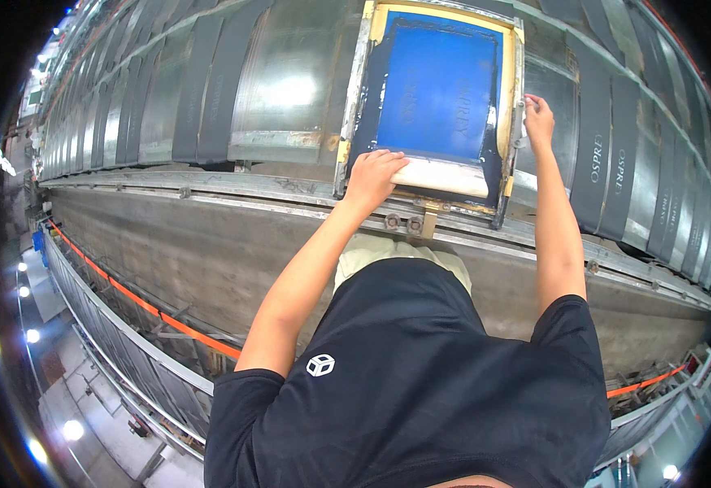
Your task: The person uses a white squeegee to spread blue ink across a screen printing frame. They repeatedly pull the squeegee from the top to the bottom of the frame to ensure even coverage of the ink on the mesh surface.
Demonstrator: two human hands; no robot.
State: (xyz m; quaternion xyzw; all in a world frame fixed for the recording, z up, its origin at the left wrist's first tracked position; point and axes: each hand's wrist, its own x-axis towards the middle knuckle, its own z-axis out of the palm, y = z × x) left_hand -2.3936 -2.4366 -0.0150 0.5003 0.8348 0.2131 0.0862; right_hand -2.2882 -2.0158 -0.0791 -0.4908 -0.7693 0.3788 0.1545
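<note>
Blue screen (437, 89); I'd guess steadying step. Left hand (373, 177), right hand (540, 122) at frame (508, 65), can't tell grip closure; next needs even hold.

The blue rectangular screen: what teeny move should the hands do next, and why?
Maybe bring the right hand to the right end of the wide, pale bar on the blue rectangular screen. The left hand is at the bar's left end, but no hand is at the other; the right hand is at the right side of the yellow-edged frame. Two hands may keep it steadier.
</note>
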